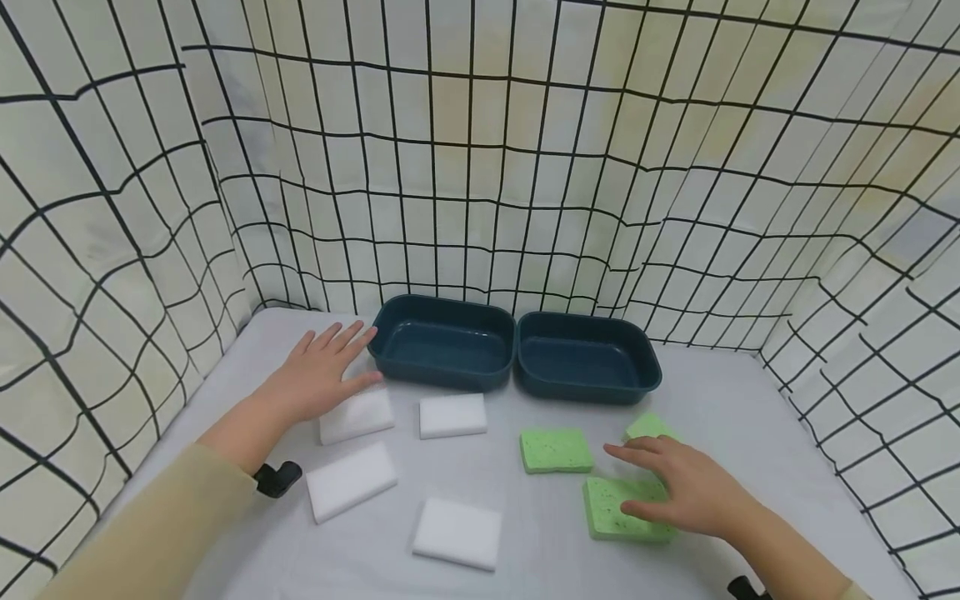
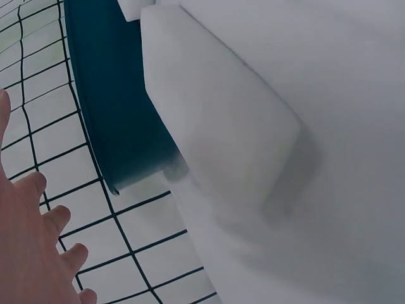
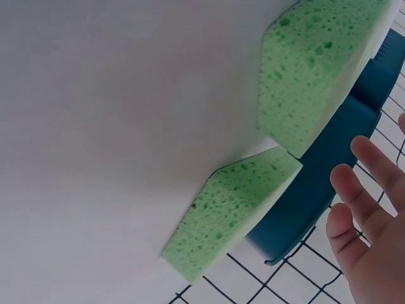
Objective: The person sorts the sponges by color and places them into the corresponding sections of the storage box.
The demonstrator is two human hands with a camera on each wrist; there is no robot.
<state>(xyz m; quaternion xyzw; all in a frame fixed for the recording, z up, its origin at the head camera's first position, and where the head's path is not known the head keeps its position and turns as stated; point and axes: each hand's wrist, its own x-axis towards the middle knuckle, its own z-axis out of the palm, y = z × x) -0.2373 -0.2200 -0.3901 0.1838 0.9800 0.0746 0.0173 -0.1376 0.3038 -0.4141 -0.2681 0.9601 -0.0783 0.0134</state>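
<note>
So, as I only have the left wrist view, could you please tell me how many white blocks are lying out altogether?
Observer: The head view shows four white blocks, one of them partly behind the left hand.
Operator: Thank you; may I ask what the right hand is nearest to?
Observer: It is by the green sponges, over on the right side of the white surface.
Operator: And would you kindly say how many dark blue containers there are?
Observer: There are two, standing side by side at the far edge.
</note>
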